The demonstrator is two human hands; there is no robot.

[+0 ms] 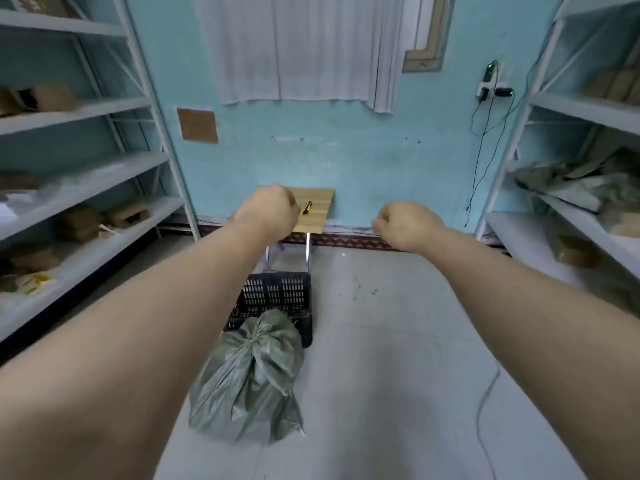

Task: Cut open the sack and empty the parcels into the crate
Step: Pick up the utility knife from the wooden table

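Observation:
A grey-green woven sack (pixel 251 379), tied shut at its neck, lies on the floor between my outstretched arms. Just behind it, touching it, stands a black slatted plastic crate (pixel 277 296). Against the far wall is a small wooden table (pixel 317 209) with a yellow-and-black utility knife (pixel 306 207) on it. My left hand (pixel 266 213) is raised in front of that table, fingers curled into a fist, just left of the knife. My right hand (pixel 408 225) is also a fist, held to the right of the table. Neither hand holds anything.
White metal shelving (pixel 86 188) with cardboard boxes lines the left side; matching shelves (pixel 571 216) with sacks and boxes line the right. A thin cable (pixel 485 403) trails on the floor at right. Chargers and wires (pixel 491 84) hang on the blue wall.

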